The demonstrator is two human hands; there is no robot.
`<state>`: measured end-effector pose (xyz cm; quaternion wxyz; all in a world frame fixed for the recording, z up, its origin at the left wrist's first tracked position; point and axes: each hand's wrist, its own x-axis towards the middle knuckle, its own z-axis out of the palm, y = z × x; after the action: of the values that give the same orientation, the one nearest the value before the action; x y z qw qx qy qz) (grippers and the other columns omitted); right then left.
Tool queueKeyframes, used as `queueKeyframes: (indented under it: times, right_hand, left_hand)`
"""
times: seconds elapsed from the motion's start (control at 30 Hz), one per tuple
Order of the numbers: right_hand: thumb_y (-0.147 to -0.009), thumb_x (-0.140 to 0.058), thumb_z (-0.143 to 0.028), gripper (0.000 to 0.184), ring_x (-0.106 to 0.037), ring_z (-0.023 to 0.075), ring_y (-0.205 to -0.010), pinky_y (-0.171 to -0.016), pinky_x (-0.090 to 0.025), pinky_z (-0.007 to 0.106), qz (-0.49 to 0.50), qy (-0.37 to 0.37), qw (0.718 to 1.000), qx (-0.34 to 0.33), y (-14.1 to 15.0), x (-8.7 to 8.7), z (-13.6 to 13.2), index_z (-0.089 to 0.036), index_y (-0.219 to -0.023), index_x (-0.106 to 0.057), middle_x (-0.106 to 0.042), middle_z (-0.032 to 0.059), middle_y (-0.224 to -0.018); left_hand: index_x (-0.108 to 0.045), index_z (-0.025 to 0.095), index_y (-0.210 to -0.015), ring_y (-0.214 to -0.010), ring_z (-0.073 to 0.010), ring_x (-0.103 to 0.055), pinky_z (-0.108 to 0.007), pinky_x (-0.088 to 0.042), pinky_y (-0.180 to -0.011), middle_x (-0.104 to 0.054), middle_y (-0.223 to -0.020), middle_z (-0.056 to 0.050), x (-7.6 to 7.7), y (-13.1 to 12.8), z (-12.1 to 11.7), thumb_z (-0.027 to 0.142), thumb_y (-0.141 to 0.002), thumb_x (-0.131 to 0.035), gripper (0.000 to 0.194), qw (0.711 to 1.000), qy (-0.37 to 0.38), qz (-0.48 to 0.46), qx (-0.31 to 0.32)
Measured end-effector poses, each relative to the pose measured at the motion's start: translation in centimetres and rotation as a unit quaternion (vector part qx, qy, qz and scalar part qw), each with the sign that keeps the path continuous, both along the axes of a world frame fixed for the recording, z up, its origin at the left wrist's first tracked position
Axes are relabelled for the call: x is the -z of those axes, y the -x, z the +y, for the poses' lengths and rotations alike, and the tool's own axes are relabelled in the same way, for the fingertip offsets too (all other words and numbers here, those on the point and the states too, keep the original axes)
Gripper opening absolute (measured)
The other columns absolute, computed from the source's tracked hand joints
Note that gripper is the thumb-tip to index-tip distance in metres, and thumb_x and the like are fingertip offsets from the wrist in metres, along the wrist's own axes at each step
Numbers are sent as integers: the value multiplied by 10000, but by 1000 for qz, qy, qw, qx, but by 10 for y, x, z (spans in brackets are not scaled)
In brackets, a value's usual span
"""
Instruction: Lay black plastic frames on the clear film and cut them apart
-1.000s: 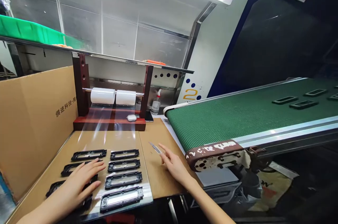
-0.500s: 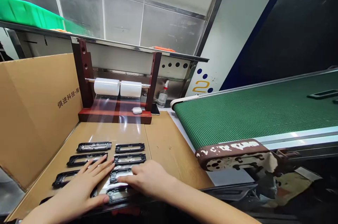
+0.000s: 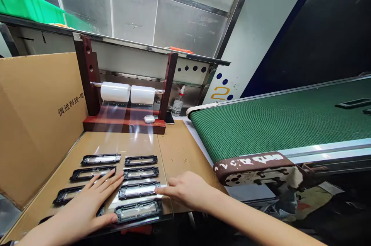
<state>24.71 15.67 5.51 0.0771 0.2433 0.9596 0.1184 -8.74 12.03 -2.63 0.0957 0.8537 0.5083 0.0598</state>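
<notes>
Several narrow black plastic frames with clear middles lie in two columns on the table. My left hand (image 3: 89, 199) rests flat and spread over the left column, fingertips near the gap between columns. Its thumb touches the left end of the nearest right-column frame (image 3: 139, 211). My right hand (image 3: 187, 190) has its fingers curled and one digit, seemingly the thumb, stretched onto the right end of the frame (image 3: 139, 190) just above. Clear film (image 3: 141, 138) runs from two white rolls (image 3: 115, 92) down to the frames. The left-column frames are partly hidden under my left hand.
A dark red wooden stand (image 3: 124, 125) holds the rolls; a white case (image 3: 149, 119) sits on its base. Cardboard (image 3: 40, 118) walls the left side. A green conveyor belt (image 3: 278, 122) slopes at right. A spray bottle (image 3: 177, 103) and phone (image 3: 169, 117) stand behind.
My right hand has slid to the right along the third frame of the right column, uncovering it and the nearest frame. My left hand has stayed in place; the view has shifted slightly.
</notes>
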Motion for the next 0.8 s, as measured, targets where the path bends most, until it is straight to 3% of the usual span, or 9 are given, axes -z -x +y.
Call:
queueKeyframes:
  times: [0.23,0.33,0.43,0.53,0.67,0.8]
  right_hand:
    - [-925,-550,-197,360,-573,129,-509,-428,-184,286,-28,-27,999,28,-51,-18,-5,-380,-1235,-579,-643,-27,-695]
    - [-958,-489,-215,314,-591,127,-539,-447,-241,269,15,-45,997,54,-56,-22,-4,-349,-1224,-590,-635,-23,-690]
    - [-991,-410,-242,301,-622,125,-631,-512,-332,237,91,-38,993,64,-35,-13,1,-283,-1237,-579,-653,-9,-734]
    - [-976,-447,-255,263,-633,135,-693,-551,-370,231,138,-26,989,48,6,3,10,-279,-1185,-603,-669,-11,-766]
    - [-962,-476,-303,255,-645,151,-725,-538,-392,235,141,-13,990,24,57,18,21,-318,-1190,-588,-689,-23,-837]
    - [-952,-491,-305,271,-657,161,-752,-553,-432,238,112,-9,994,1,80,24,26,-313,-1213,-564,-697,-14,-868]
  left_hand:
    - [-186,410,-1444,-1413,-304,-228,-589,-251,-1123,-286,-1518,47,-4,2,1,655,-835,-481,719,1000,-9,-17,-7]
    - [-240,383,-1444,-1418,-290,-226,-575,-227,-1137,-296,-1518,36,-12,1,9,622,-874,-441,650,999,-1,-26,-21]
    - [-286,350,-1436,-1423,-309,-204,-581,-199,-1144,-281,-1524,23,-19,-2,20,636,-867,-436,654,999,2,-22,-29]
    - [-293,327,-1433,-1418,-328,-208,-582,-214,-1139,-273,-1526,2,-24,-7,29,652,-841,-468,698,999,13,-14,-29]
    - [-314,335,-1423,-1417,-336,-209,-599,-214,-1132,-275,-1524,-7,-27,-12,32,665,-839,-459,686,999,26,-4,-33]
    - [-291,365,-1428,-1418,-343,-202,-614,-216,-1123,-258,-1531,-3,-26,-12,30,676,-845,-431,675,999,40,-2,-36]
